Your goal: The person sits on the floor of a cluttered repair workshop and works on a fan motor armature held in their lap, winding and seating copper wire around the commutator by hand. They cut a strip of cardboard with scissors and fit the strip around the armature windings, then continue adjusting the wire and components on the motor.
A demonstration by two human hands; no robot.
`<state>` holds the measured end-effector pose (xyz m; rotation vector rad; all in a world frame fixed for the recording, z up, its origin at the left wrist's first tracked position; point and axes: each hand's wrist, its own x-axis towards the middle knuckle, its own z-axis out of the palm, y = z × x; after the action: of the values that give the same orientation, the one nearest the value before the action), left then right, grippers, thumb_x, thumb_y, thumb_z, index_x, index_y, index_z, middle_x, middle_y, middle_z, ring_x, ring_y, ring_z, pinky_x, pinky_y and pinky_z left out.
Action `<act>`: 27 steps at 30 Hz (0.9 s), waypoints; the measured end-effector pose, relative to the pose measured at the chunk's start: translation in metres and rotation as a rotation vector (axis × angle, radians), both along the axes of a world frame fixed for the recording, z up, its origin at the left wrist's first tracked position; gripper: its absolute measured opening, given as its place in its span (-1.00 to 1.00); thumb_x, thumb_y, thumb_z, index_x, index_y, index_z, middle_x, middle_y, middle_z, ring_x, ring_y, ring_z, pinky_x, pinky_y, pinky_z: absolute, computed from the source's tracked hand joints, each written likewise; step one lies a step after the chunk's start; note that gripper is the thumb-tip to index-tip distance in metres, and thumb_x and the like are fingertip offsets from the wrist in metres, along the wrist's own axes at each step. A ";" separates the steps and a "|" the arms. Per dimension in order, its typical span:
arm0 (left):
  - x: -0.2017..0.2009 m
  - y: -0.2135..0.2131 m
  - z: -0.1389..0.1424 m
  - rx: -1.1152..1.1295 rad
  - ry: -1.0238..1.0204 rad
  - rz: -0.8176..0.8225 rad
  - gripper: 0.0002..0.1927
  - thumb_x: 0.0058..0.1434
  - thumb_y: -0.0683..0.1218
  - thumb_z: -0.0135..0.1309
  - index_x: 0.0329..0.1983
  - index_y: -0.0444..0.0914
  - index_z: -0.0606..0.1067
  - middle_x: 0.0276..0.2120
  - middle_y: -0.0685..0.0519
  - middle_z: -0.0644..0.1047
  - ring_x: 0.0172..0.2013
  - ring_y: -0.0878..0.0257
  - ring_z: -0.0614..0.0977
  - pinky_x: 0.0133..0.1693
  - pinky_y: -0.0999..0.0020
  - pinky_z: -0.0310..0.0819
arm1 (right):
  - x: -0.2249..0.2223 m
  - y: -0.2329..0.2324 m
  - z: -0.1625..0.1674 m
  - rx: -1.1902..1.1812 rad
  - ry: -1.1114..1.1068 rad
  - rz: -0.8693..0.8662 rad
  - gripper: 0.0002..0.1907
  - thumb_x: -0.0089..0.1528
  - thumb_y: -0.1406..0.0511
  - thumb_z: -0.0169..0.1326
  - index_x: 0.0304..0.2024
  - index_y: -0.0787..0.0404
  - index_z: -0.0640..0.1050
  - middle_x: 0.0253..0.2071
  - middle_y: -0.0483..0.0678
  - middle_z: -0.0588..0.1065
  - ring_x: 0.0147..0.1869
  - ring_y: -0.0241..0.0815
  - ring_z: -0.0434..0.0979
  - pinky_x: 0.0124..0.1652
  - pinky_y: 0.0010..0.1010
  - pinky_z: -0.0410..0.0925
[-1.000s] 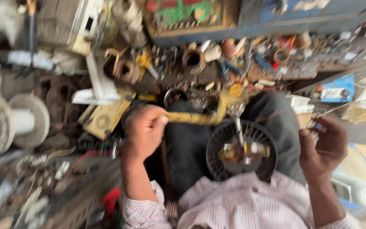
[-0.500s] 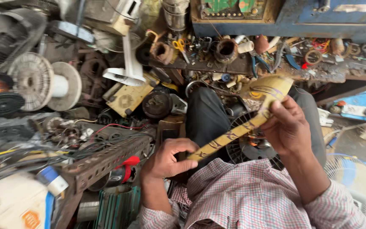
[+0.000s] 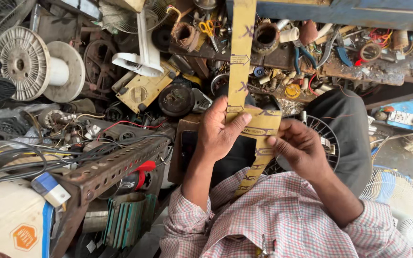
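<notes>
Yellow paper strip point(image 3: 241, 57) ran toward twelve o'clock from both hands; left hand point(image 3: 218, 131) pinched it, right hand point(image 3: 298, 145) gripped its folded section at three o'clock. Folding appeared partly done.

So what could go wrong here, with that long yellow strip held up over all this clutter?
The yellow strip runs up past the crowded shelf, so it might snag on the scissors or pliers there. Both hands, left and right, pinch it at a fold, where it could crease or tear. The fan grille on the lap could slip off.
</notes>
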<state>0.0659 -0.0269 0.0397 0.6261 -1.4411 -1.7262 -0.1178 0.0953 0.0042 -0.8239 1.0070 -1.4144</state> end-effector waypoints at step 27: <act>0.129 -0.003 0.016 -0.278 -0.240 0.632 -0.68 0.51 -0.45 0.02 0.28 -0.53 0.33 0.06 -0.22 0.58 -0.16 0.16 0.68 -0.29 0.30 0.70 | -0.068 0.146 -0.025 0.159 1.173 -0.253 -0.69 0.15 0.42 0.31 -0.04 0.30 0.61 -0.16 0.10 0.58 -0.14 -0.05 0.63 -0.15 -0.32 0.48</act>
<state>0.1948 -0.0296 0.0562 1.0254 -1.4060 -0.9680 -0.1856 0.2410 -0.0205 -1.4842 2.1250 -0.9519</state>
